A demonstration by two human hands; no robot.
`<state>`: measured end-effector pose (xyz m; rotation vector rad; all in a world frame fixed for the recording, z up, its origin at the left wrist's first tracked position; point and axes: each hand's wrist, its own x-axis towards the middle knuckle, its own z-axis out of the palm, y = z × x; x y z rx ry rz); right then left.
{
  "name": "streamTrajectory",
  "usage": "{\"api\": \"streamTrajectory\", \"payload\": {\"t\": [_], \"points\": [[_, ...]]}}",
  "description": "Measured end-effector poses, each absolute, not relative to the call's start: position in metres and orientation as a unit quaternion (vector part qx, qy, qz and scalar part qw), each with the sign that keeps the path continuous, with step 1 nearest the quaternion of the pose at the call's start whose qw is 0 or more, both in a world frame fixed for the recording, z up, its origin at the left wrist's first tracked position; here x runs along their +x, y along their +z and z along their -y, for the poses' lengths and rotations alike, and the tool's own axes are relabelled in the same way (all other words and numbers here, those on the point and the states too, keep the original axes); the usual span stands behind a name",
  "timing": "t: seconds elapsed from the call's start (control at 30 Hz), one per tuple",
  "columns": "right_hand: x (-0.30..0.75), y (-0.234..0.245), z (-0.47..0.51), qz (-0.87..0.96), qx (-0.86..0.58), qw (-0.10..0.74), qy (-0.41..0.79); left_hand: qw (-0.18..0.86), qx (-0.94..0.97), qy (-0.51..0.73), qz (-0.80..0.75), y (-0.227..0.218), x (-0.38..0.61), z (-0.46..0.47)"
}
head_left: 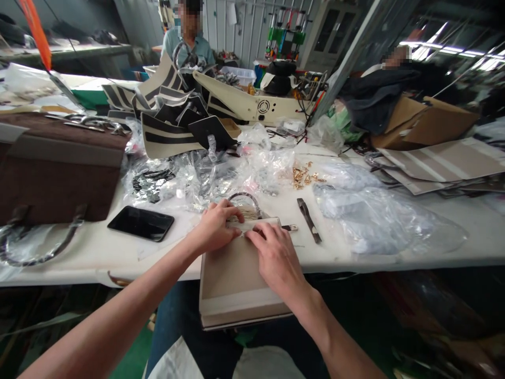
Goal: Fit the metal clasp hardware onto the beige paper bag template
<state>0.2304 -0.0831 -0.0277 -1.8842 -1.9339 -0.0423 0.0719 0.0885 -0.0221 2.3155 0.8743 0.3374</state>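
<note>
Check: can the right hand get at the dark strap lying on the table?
Probably yes: the dark strap lies uncovered to the right of the right hand, though that hand would first have to leave the beige panel.

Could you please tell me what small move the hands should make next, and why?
Perhaps press down gently near the far edge of the beige panel, since the left hand and right hand are both there, close together, while the dark strap lies apart on the table.
</note>
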Motion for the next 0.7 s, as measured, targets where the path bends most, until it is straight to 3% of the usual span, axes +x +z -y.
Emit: {"api": "streamTrajectory", "payload": {"t": [0.7], "points": [[0.222,-0.017,0.085,0.699,-0.673,0.237,-0.036,0.260,0.896,0.107,-0.344,-0.020,0.075,-0.087]]}}
